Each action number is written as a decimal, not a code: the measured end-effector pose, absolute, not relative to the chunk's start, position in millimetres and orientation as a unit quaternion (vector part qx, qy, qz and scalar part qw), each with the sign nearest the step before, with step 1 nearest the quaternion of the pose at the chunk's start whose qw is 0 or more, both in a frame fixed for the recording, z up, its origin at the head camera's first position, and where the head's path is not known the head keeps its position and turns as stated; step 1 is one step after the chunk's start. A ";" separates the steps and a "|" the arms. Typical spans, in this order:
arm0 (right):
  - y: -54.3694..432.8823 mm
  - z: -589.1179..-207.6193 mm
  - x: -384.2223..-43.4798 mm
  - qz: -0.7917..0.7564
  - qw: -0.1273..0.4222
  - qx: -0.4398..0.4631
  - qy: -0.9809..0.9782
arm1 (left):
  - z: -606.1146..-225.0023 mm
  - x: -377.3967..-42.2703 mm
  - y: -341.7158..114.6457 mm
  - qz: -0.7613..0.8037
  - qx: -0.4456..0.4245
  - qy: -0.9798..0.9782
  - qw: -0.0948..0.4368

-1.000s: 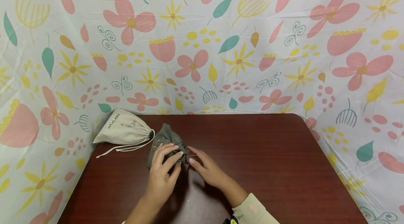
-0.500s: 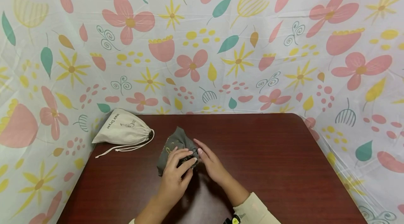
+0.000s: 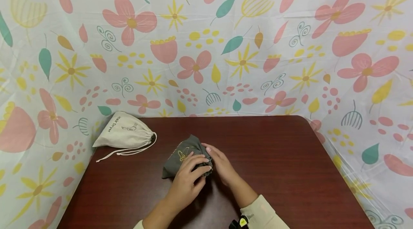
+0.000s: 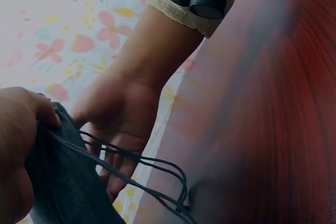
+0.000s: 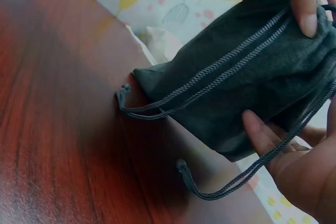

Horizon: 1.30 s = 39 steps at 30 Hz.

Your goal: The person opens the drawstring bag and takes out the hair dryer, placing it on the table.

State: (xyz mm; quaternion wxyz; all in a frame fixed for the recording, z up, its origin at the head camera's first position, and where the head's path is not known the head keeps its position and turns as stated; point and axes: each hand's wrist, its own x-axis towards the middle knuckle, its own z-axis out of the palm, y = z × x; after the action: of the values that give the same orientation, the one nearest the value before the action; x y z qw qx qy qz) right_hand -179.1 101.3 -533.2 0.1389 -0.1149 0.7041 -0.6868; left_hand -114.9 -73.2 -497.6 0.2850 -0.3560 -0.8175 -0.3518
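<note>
A dark green drawstring bag [image 3: 182, 157] with a yellow drawing on its face hangs low over the table. My left hand [image 3: 185, 182] grips it near the gathered mouth, its fingers over the top. Against the mouth's right side, my right hand [image 3: 224, 166] touches the cloth with fairly straight fingers. In the left wrist view the right palm [image 4: 123, 111] faces the camera, fingers extended behind the dark cords [image 4: 131, 179]. The right wrist view shows the bag's plain back [image 5: 220, 77] with two knotted cord loops dangling. What is inside the bag is hidden.
A cream drawstring bag [image 3: 129, 132] printed "Hair Dryer" lies at the far left corner of the dark red-brown table [image 3: 274, 157]. Its white cords trail along the table. A flower-patterned curtain [image 3: 200, 60] stands behind and to both sides.
Both hands have carried the green bag to the right, away from the cream bag. My right hand has come up against its mouth. More of the yellow drawing shows now.
</note>
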 end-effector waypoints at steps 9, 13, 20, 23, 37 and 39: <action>110.8 -534.3 -179.9 -0.685 0.179 -0.084 0.701 | -497.8 -112.4 -72.0 -0.309 -0.378 -0.841 0.233; 113.1 -536.4 -178.6 -0.698 0.187 -0.087 0.686 | -499.8 -110.4 -71.1 -0.310 -0.365 -0.852 0.212; 118.1 -540.5 -182.8 -0.699 0.163 -0.074 0.692 | -508.3 -113.4 -70.2 -0.265 -0.368 -0.861 0.228; 119.6 -542.0 -185.7 -0.690 0.148 -0.064 0.705 | -512.8 -115.6 -71.6 -0.254 -0.360 -0.865 0.240; 120.2 -550.7 -188.4 -0.678 0.129 -0.047 0.722 | -530.0 -123.1 -76.5 -0.221 -0.322 -0.883 0.261; 119.8 -551.1 -188.8 -0.679 0.122 -0.041 0.722 | -533.1 -125.1 -77.1 -0.217 -0.314 -0.885 0.268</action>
State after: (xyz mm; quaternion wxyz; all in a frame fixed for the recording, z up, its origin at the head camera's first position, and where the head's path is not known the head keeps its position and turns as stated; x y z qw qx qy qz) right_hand -188.8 119.8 -551.1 0.1224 -0.0408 0.7223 -0.6794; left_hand -125.1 -77.1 -533.1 0.2677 -0.3137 -0.8847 -0.2174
